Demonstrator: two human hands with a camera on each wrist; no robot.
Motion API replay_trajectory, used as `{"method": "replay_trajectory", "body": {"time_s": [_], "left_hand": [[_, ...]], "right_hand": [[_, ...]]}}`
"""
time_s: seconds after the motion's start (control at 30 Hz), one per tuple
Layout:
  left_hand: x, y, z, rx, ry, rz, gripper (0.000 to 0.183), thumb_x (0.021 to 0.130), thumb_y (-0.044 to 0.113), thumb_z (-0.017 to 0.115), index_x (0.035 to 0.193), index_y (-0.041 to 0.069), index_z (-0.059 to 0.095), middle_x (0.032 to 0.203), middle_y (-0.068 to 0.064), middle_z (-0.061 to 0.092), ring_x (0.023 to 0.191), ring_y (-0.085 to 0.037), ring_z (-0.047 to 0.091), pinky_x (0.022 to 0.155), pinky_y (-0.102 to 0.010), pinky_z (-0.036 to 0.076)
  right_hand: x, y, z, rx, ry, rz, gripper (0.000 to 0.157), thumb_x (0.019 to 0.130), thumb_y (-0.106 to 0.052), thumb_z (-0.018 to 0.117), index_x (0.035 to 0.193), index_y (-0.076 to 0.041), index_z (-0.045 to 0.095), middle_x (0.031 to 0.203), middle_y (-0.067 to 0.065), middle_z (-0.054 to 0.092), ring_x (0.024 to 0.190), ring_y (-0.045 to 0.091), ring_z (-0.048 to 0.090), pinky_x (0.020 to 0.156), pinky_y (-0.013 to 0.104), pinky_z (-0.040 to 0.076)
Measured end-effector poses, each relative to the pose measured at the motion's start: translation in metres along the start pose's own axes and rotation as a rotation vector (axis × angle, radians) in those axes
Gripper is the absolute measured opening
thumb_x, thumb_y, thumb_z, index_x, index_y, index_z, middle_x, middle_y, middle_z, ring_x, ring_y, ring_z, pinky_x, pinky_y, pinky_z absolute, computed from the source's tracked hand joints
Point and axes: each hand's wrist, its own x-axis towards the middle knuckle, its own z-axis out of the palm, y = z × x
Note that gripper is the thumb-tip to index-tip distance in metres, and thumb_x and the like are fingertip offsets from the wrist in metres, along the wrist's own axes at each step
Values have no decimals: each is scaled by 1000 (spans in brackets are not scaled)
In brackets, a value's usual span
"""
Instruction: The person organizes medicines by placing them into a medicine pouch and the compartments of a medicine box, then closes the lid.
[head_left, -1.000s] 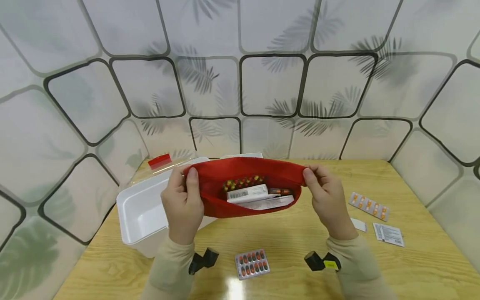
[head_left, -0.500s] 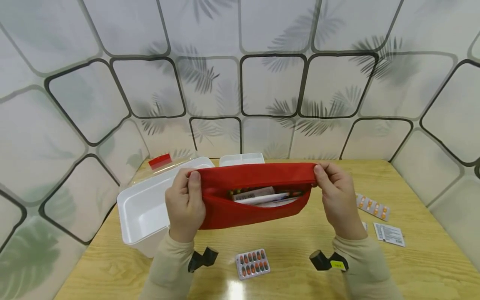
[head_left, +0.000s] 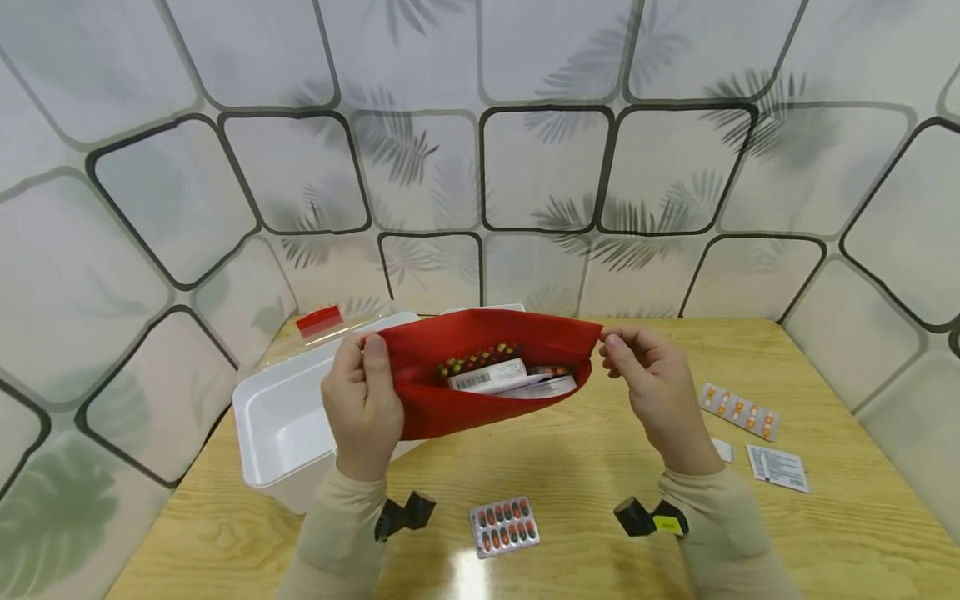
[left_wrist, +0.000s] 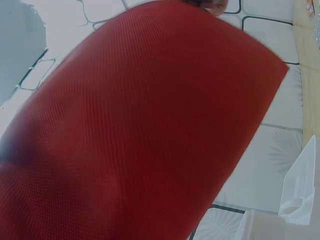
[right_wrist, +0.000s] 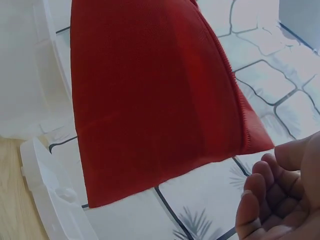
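Observation:
In the head view a red zip pouch (head_left: 420, 414) is held up above the table, its mouth gaping toward me. Inside are a small white medicine box (head_left: 489, 377), a blister pack of yellow-and-red capsules (head_left: 477, 359) and several white packets. My left hand (head_left: 365, 414) grips the pouch's left end, thumb on top; pouch cloth fills the left wrist view. My right hand (head_left: 656, 392) is at the right corner. In the right wrist view its thumb tip meets the pouch corner (right_wrist: 257, 140), while the other fingers are loosely curled below, off the cloth.
A white plastic bin (head_left: 288, 433) stands at left, with a clear bag with a red strip (head_left: 318, 322) behind it. A red-and-black capsule blister (head_left: 504, 527) lies in front. At right lie an orange-and-white blister (head_left: 739, 412), a sachet (head_left: 777, 468) and a small white packet (head_left: 723, 450).
The pouch mouth narrowed and sagged half a second ago and now gapes wider again. My right hand moved right, then back left, and its fingers have come off the pouch's edge to the corner tip.

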Motion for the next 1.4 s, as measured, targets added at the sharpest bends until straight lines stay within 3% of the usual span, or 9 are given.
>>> {"method": "replay_trajectory", "body": {"time_s": [0.1,0.23,0.43,0.63,0.83,1.03,1.17,1.27,1.4], "left_hand": [[1,-1,-1,17,38,-14,26,99,11,51,80,-6,55,59,-4,47,58,-13,43,48,-22,29],[2,-1,-2,22,66,-16,27,99,11,51,79,-6,54,57,-3,40,55,-14,39,47,-23,26],[4,-1,-2,18,77,0,25,99,12,51,82,-5,58,57,-4,45,56,-11,40,47,-22,27],[6,-1,-3,-9,83,10,24,99,13,52,87,-5,61,62,-7,54,58,-11,45,48,-22,32],[7,0,-4,-42,78,11,24,99,14,52,88,-6,62,68,-9,59,61,-13,49,50,-22,35],[7,2,-6,-48,79,15,24,99,13,52,88,-5,62,64,-7,55,58,-12,45,48,-22,31],[7,3,-7,-49,85,6,23,99,12,52,87,-6,61,59,-5,47,55,-12,41,46,-22,28],[8,4,-9,-50,90,0,24,99,11,52,85,-6,59,57,-3,39,53,-12,37,45,-22,26],[8,4,-9,-60,86,-8,25,99,11,51,84,-7,58,57,-2,38,53,-13,37,45,-22,26]], "right_hand": [[2,5,-2,-40,-61,56,25,99,-16,53,108,7,60,92,10,61,80,15,58,69,22,51],[3,19,-6,-120,-157,199,33,100,-24,52,114,5,60,98,13,60,84,19,59,73,26,52],[0,51,-21,-300,-326,412,42,101,-30,51,126,3,57,107,16,61,92,27,60,81,41,53],[-9,80,-43,-446,-434,521,49,100,-33,51,130,6,55,115,20,62,94,22,62,81,38,54],[-18,98,-49,-507,-475,539,35,100,-28,52,108,2,67,91,10,65,82,18,59,72,32,52],[-33,103,-26,-546,-494,533,29,97,-24,57,110,-1,70,79,3,65,71,15,60,63,31,51],[-42,100,-9,-600,-491,478,24,95,-21,60,104,-4,73,65,0,59,59,13,53,54,28,45],[-48,97,2,-622,-520,428,22,93,-21,62,102,-6,75,63,-3,57,58,11,51,54,27,42],[-56,91,14,-618,-568,359,20,91,-21,64,102,-7,75,72,-4,63,65,10,52,57,26,43]]}}
